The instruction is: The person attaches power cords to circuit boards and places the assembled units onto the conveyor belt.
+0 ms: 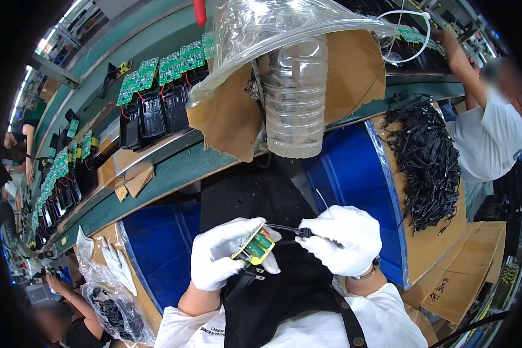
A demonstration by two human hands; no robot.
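Note:
My left hand (pixel 223 252), in a white glove, holds a small yellow-edged circuit module (pixel 257 246) with green parts between thumb and fingers. Black wires (pixel 283 227) run from the module to the right. My right hand (pixel 345 240), also gloved in white, is closed on a black cable piece (pixel 303 232) at the other end of those wires. A thin white strand (pixel 321 199) sticks up beside the right fingers. Two metal prongs (pixel 260 274) show below the module, in front of the black apron (pixel 290 290).
A clear plastic bottle (pixel 296 95) hangs ahead by torn cardboard. Green boards over black trays (pixel 151 113) line the bench at the left. Black cables (pixel 426 168) lie piled at the right beside a blue bin (pixel 359 185). Co-workers (pixel 487 139) are at both sides.

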